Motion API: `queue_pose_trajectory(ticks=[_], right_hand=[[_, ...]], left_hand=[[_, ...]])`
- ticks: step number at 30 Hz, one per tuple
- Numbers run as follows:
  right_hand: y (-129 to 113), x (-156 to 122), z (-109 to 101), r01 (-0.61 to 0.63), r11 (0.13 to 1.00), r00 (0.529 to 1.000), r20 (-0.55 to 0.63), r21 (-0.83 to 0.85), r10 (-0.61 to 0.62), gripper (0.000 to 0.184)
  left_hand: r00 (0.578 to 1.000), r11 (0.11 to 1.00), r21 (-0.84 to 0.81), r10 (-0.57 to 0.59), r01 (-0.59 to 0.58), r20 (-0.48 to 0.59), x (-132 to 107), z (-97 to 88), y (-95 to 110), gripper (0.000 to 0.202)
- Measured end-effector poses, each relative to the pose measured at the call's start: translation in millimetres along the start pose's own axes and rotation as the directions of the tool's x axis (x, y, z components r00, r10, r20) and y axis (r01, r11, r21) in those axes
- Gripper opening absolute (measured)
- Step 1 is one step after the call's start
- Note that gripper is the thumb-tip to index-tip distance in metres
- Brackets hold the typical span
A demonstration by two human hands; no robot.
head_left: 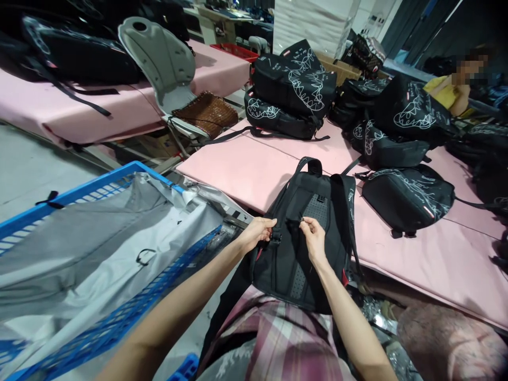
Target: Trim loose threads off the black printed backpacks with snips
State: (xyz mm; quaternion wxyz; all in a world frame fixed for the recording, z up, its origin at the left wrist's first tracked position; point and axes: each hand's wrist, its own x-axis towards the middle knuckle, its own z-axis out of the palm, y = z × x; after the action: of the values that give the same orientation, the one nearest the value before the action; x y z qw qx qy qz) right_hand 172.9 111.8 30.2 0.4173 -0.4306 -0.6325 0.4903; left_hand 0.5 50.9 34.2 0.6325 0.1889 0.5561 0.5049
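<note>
A black backpack [313,291] leans back-side up from my lap onto the pink table edge, its padded back panel and shoulder straps facing me. My left hand [259,234] is closed on the left shoulder strap [286,203], beside a black buckle [275,236]. Over the middle of the back panel, my right hand [314,239] is closed in a pinch on a short piece of black webbing [292,226]. The webbing's far end is hard to make out. At the top of the bag a carry handle [310,164] stands up.
Several black backpacks with white scribble prints, such as one nearby [408,196] and a stack [293,90], lie on the pink table [230,164]. At left stands a blue crate [119,174] lined with grey sheeting. A grey chair [162,58] and another person [444,92] are farther back.
</note>
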Motion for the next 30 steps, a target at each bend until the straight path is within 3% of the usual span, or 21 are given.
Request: queue_pose_trajectory(ticks=[3, 5, 7, 9, 11, 14, 17, 24, 27, 30], right_hand=[[-4.5, -4.3, 12.7, 0.04, 0.997, 0.989, 0.142, -0.066, -0.031, 0.033], [-6.9, -6.6, 25.5, 0.07, 0.987, 0.974, 0.224, -0.145, -0.036, 0.021], [-7.1, -3.5, 33.5, -0.009, 0.994, 0.987, 0.157, -0.105, 0.025, 0.013], [-5.1, 3.1, 31.0, -0.137, 0.99, 0.99, -0.031, 0.02, 0.138, 0.023], [-2.3, 6.7, 18.6, -0.217, 0.966, 0.957, -0.167, 0.138, 0.238, 0.035], [1.8, -0.4, -3.3, -0.251, 0.95, 0.955, -0.113, 0.187, 0.274, 0.044], [5.0, -15.2, -11.2, -0.215, 0.968, 0.973, -0.063, 0.129, 0.224, 0.036], [-4.1, -32.7, 24.3, -0.121, 0.992, 0.987, 0.102, -0.047, 0.125, 0.023], [-3.1, -31.8, 29.8, -0.127, 0.992, 0.991, 0.038, -0.021, 0.128, 0.022], [5.9, -30.7, -2.3, -0.153, 0.983, 0.973, -0.155, 0.105, 0.169, 0.024]], left_hand=[[1.0, 1.0, -0.008, 0.017, -0.017, 0.013, 0.2, 1.8, -1.9, 0.038], [0.999, 0.999, -0.011, 0.03, -0.03, 0.016, -1.9, 2.9, -3.3, 0.037], [0.999, 0.999, -0.009, 0.032, -0.032, 0.012, -5.2, 2.6, -4.1, 0.035], [1.0, 1.0, -0.006, 0.025, -0.025, -0.003, -8.1, 1.2, -3.9, 0.034], [1.0, 1.0, -0.006, 0.015, -0.015, -0.016, -9.7, 0.1, -3.2, 0.033], [1.0, 1.0, -0.008, 0.008, -0.008, -0.015, -10.4, 1.3, -3.0, 0.032], [1.0, 1.0, -0.002, 0.019, -0.019, -0.009, -11.1, 4.4, -3.7, 0.032], [0.996, 0.998, 0.018, 0.055, -0.054, -0.065, -17.9, 12.1, -4.0, 0.033], [0.995, 0.998, 0.032, 0.056, -0.053, -0.085, -22.9, 12.9, -4.3, 0.034], [0.996, 0.999, 0.021, 0.049, -0.047, -0.077, -29.0, 10.0, -4.2, 0.038]])
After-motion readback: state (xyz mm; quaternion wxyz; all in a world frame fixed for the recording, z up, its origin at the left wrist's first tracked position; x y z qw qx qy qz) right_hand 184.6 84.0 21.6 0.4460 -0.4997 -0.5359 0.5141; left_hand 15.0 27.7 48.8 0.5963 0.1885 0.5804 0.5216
